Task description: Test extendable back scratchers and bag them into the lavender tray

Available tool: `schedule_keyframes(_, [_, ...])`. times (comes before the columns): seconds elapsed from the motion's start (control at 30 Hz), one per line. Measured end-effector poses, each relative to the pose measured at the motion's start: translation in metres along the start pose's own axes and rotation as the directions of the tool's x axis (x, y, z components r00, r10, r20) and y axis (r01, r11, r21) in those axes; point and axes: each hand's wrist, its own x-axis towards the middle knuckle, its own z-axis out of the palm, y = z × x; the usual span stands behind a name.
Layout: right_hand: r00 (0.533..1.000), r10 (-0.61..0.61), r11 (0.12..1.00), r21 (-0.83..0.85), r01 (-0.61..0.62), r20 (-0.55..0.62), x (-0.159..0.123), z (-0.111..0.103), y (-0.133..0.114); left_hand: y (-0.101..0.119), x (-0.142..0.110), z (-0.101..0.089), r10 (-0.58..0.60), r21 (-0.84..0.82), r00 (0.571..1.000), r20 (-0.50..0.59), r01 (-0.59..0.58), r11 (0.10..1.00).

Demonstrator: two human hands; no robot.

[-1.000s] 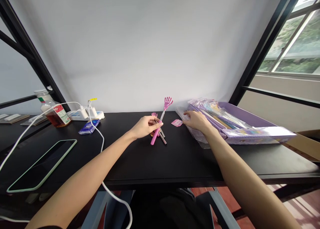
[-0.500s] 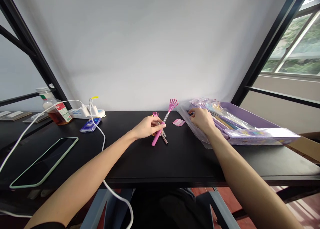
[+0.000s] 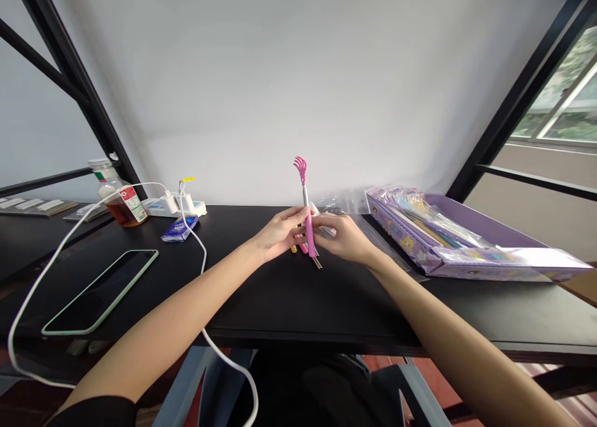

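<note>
Left hand (image 3: 282,233) and right hand (image 3: 340,238) are closed on a pink back scratcher (image 3: 308,229). It is held straight up between them, little claw at the top, above the tabletop (image 3: 280,303), nearer the back edge, about halfway along.

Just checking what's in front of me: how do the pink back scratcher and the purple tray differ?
The pink back scratcher is long and thin, while the purple tray is wide and shallow. The back scratcher stands upright between the left hand and right hand; the tray lies flat and untouched off to the right. The tray holds plastic-wrapped packets, while the back scratcher has a metal shaft ending in a small pink hand shape. Both are over the same black desk.
</note>
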Motion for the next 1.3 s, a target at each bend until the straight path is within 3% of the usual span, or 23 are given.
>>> schedule_keyframes(0.23, [1.0,0.017,1.0,0.01,-0.017,-0.026,-0.003,-0.006,0.005,-0.007,0.004,-0.003,-0.06,0.023,0.992,-0.114,0.063,0.998])
schedule_keyframes(0.4, [0.998,0.053,0.997,-0.058,-0.054,-0.031,-0.002,0.0,0.008,-0.011,0.005,0.001,-0.083,0.025,0.989,-0.126,0.087,0.996])
schedule_keyframes(0.53, [0.981,0.193,0.975,0.116,-0.191,-0.007,0.0,0.002,0.007,-0.008,0.005,0.001,-0.04,0.001,0.982,-0.185,0.041,0.999])
schedule_keyframes(0.63, [0.952,0.305,0.899,0.322,-0.298,0.03,0.002,-0.002,0.007,-0.006,0.006,-0.003,0.038,-0.002,0.942,-0.333,-0.041,0.999])
schedule_keyframes(0.77, [0.929,0.344,0.8,0.476,-0.365,0.133,0.0,-0.015,0.009,-0.007,0.008,-0.012,0.131,0.021,0.856,-0.5,-0.139,0.99])
schedule_keyframes(0.93, [0.909,0.369,0.848,0.329,-0.415,0.195,-0.006,-0.039,0.01,-0.004,0.012,-0.024,0.134,-0.036,0.807,-0.575,-0.189,0.981])
schedule_keyframes(1.03, [0.899,0.331,0.895,0.207,-0.396,0.288,-0.009,-0.053,0.01,0.001,0.014,-0.026,0.13,-0.074,0.799,-0.587,-0.212,0.974])
schedule_keyframes(1.13, [0.866,0.316,0.918,0.105,-0.382,0.386,-0.012,-0.062,0.015,0.005,0.013,-0.022,0.063,-0.108,0.826,-0.56,-0.149,0.983])
schedule_keyframes(1.3, [0.835,0.446,0.891,-0.072,-0.448,0.323,-0.016,-0.072,0.023,0.004,0.009,-0.016,-0.03,-0.148,0.883,-0.468,-0.044,0.988])
